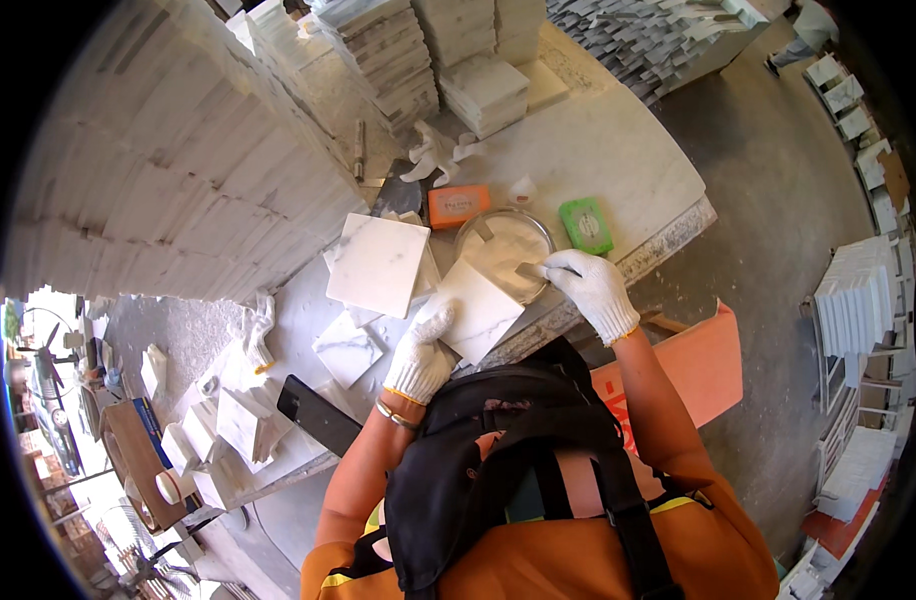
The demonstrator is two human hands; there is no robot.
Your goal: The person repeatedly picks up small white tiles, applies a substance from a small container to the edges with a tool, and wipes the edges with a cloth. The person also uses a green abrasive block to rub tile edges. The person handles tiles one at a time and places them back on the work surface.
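Note:
My left hand (423,357), in a white knit glove, grips the edge of a square white marble tile (478,312) with grey veins. The tile is tilted over the near rim of a round metal pan (550,236) of white powder or paste. My gloved right hand (593,292) pinches a small flat grey scraper (529,270) at the pan's right edge. Another scraper-like strip (484,229) rests inside the pan. Left of the pan, a larger marble tile (378,262) lies on other tiles. A smaller veined tile (347,349) is below it.
An orange box (458,206) and a green box (586,226) flank the pan. Tall tile stacks (168,150) rise on the left, with more (378,55) behind. A black phone (318,414) and loose tile pieces (246,424) lie at lower left. A person (810,35) is far right.

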